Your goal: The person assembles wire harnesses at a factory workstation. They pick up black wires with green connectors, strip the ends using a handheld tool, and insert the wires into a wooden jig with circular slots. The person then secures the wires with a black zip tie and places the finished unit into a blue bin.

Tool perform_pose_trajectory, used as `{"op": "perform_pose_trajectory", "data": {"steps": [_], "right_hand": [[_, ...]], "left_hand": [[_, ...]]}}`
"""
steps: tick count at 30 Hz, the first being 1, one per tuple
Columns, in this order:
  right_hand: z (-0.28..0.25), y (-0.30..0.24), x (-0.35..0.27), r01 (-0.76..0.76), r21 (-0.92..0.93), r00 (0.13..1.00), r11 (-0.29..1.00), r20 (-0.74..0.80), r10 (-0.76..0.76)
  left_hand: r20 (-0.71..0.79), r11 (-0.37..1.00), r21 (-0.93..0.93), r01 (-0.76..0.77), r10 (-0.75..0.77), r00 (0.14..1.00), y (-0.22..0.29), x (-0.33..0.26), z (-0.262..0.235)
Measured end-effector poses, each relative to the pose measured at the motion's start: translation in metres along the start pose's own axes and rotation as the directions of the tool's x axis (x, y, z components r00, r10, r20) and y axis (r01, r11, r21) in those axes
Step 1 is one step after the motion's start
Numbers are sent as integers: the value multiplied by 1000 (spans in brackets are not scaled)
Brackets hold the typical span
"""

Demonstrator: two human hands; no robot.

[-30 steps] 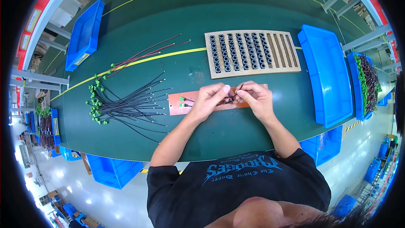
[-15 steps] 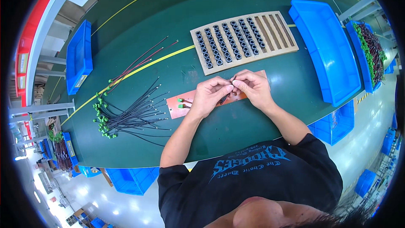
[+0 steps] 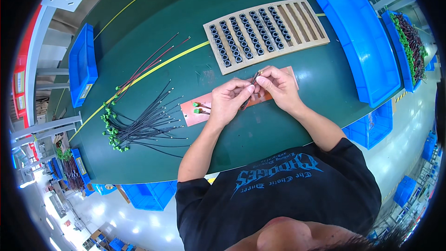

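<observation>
My left hand and my right hand meet over a copper-coloured board, fingers pinched together. Between them they hold dark thin wires, whose tips poke up past the fingertips; a dark loop hangs below the left fingers. How many wires there are is hidden. At the board's left end lie two green connectors, their dark leads running under my left hand. Left of the board, a fan of black wires with green connectors lies on the green table.
Beyond my hands stands a wooden rack with rows of black rings; its right slots hold none. Red wires lie at the left. Blue bins stand at the left and right, another holding bundled wires beyond.
The dark wire tips now rise higher above my fingertips. My right fingers have spread a little on them. The whole view has shifted slightly.
</observation>
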State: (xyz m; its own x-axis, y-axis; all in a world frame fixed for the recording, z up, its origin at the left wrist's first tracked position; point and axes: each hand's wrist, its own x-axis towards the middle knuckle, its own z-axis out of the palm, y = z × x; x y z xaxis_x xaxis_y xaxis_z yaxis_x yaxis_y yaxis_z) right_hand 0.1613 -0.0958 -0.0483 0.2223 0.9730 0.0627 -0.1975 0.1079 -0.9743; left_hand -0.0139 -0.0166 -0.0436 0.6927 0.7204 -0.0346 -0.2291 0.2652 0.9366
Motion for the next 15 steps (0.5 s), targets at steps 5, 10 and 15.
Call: {"op": "perform_pose_trajectory", "data": {"steps": [5,10,15], "right_hand": [[-3,-2,2,2,13,999,1000,32,-2],[-5,1,1,18,-14,999,1000,45,-17],[1,-5,0,-51,-2,998,999,38,51]], "left_hand": [[64,997,-69,-31,35,997,-3,0,-7],[47,1000,-19,3,-2,999,0,1,-5],[79,999,-27,28,-26,997,-1,1,-8]]}}
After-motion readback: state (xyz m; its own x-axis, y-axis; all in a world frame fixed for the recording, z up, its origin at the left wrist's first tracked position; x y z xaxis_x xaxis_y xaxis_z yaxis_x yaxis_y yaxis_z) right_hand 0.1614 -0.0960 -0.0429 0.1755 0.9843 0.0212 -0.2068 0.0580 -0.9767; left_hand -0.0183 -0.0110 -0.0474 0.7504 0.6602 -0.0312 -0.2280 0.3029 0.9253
